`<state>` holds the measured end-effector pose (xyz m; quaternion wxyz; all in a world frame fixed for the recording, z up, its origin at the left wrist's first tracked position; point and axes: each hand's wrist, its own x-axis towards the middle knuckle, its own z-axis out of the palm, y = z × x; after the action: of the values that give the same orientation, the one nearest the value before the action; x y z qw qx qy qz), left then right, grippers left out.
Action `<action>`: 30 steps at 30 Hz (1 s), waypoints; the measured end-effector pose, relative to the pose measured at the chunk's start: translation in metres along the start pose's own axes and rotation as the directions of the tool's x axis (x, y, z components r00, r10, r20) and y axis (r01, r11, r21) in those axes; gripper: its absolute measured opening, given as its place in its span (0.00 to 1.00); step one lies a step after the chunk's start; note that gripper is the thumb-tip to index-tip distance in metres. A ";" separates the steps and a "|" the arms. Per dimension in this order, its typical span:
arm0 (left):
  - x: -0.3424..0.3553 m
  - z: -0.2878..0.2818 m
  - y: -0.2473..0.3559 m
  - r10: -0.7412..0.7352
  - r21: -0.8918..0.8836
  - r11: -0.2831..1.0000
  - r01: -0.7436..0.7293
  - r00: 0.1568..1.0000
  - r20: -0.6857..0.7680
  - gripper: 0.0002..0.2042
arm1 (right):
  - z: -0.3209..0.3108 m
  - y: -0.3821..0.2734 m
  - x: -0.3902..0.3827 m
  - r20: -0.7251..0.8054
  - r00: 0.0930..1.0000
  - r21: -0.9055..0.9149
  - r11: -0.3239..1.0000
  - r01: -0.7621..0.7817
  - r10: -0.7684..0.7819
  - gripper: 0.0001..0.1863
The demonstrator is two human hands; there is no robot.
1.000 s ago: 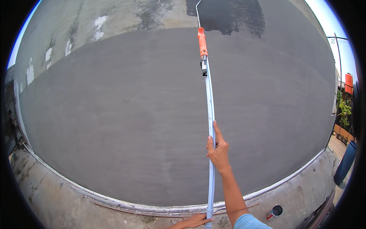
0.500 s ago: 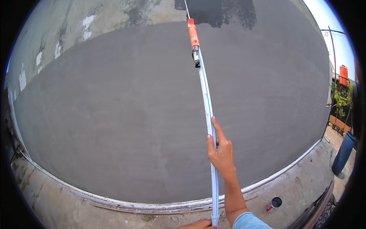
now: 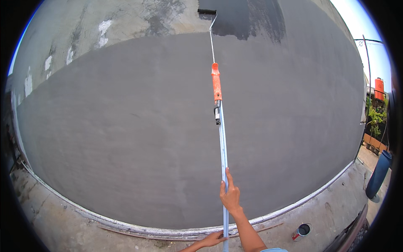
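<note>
A paint roller (image 3: pixel 207 11) with a dark sleeve rests against the wall near the top, at the left edge of a wet dark patch (image 3: pixel 233 19). Its thin wire frame runs down to an orange handle (image 3: pixel 216 82), fastened with black tape to a long pale-blue pole (image 3: pixel 223 145). My right hand (image 3: pixel 231 197) closes on the pole, thumb on its left side and forefinger stretched up along it. Lower down, my left hand (image 3: pixel 213 239) is wrapped round the same pole from the left, some fingers hidden behind it.
The tall grey wall (image 3: pixel 126 147) has bare stained plaster at upper left. A paint can (image 3: pixel 302 231) with dark contents stands on the concrete floor, lower right. Beyond are a blue barrel (image 3: pixel 378 174), potted plants and an orange tank (image 3: pixel 379 88).
The pole and roller have come down toward me, bringing the roller head into view. My right hand is lower and slightly left; more of my left hand shows.
</note>
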<state>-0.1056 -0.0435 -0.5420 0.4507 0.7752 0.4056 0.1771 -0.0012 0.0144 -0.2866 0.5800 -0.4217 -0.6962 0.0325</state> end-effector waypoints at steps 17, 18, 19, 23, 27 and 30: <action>-0.053 -0.091 0.154 0.049 -0.010 0.999 -0.048 0.998 0.039 0.28 | -0.037 -0.061 0.045 -0.003 1.000 0.040 0.999 0.012 -0.012 0.30; -0.048 -0.094 0.154 0.006 -0.001 1.000 -0.006 1.000 0.027 0.28 | -0.038 -0.058 0.051 0.015 1.000 0.016 1.000 -0.016 0.016 0.30; -0.045 -0.092 0.153 -0.031 0.019 0.999 0.031 0.999 0.022 0.27 | -0.036 -0.051 0.053 0.034 0.998 -0.008 0.999 -0.048 0.048 0.30; -0.039 -0.063 0.098 -0.042 0.070 0.996 0.046 0.998 -0.055 0.27 | -0.006 -0.017 0.012 0.032 0.999 0.003 1.000 0.006 -0.006 0.31; -0.053 -0.003 0.032 0.008 0.055 0.998 -0.009 1.000 0.030 0.26 | 0.003 0.008 -0.072 0.054 0.998 0.013 1.000 -0.022 0.021 0.31; -0.067 0.048 -0.013 -0.059 -0.002 0.998 0.059 0.996 0.068 0.25 | -0.001 0.004 -0.115 0.094 0.994 0.018 0.998 -0.059 0.057 0.30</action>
<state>-0.1224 -0.1194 -0.5723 0.4710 0.7675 0.4124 0.1381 -0.0009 -0.0553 -0.3782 0.5498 -0.4338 -0.7098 0.0761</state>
